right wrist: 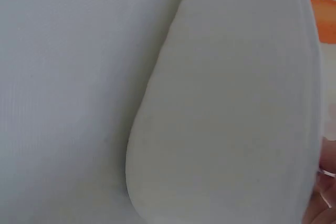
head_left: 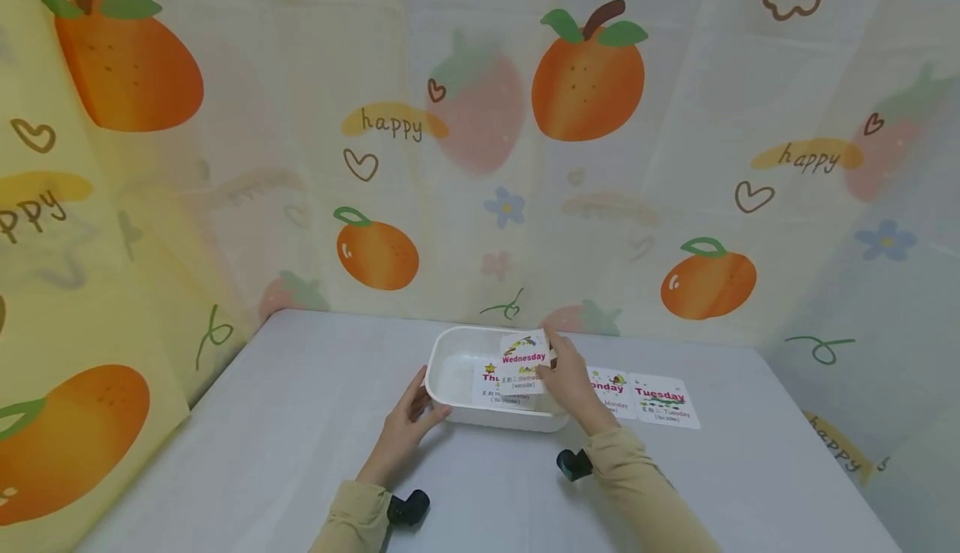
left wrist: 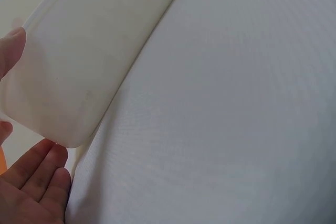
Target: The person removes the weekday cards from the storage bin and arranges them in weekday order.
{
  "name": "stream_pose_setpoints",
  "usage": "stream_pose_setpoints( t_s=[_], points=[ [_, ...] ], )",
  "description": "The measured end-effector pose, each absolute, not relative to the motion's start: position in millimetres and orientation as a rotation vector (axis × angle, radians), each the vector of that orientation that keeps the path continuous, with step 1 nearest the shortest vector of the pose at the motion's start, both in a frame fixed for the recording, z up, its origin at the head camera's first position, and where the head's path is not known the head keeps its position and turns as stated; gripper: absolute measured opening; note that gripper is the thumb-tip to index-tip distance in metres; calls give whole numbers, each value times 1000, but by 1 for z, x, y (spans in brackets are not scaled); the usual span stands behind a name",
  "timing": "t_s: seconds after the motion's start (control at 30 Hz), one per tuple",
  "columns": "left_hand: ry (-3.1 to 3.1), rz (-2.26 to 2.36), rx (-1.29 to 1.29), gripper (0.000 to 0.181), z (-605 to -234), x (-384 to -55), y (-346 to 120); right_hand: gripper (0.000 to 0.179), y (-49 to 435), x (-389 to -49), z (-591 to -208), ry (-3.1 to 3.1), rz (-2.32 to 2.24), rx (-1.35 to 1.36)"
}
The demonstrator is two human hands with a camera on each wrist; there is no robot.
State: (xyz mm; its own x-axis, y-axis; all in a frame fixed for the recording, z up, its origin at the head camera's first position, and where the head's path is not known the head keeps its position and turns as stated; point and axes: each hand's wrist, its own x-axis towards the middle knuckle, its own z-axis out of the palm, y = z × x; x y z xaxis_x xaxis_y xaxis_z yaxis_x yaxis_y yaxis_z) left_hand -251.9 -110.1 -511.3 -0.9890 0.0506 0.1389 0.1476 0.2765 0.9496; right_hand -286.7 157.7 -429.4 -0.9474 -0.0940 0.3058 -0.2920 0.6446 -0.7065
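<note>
A white plastic tray (head_left: 495, 419) stands on the table in the head view. At its left front corner my left hand (head_left: 405, 426) holds it, with the thumb along the front rim and the fingers at the left end, as the left wrist view also shows. My right hand (head_left: 572, 376) pinches the right edge of a white card (head_left: 523, 359) printed "Wednesday", over the right part of the tray. Beneath that card, a second card (head_left: 489, 379) starting with "Thu" lies in the tray, partly covered. The right wrist view shows mostly the tray's outer wall (right wrist: 226, 103).
To the right of the tray, a "Monday" card (head_left: 611, 403) and a "Tuesday" card (head_left: 667, 403) lie side by side on the white table (head_left: 262, 453). My right hand and the tray hide part of the Monday card. A fruit-printed curtain (head_left: 465, 228) hangs behind the table.
</note>
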Motion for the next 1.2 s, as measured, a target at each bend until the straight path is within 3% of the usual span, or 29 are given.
stream_pose_setpoints(
  t_s=[0.57, 0.77, 1.2],
  points=[
    [-2417, -1856, -193, 86, -514, -251, -114, 62, 223, -269, -409, -2344, 1494, 5],
    [-2425, -1856, -181, 87, -512, -251, -114, 56, 253, -259, -415, -2195, 1600, -110],
    [-2416, -1862, -211, 85, -506, -247, -111, 50, 331, -245, -452, -2073, 1663, -635]
  ],
)
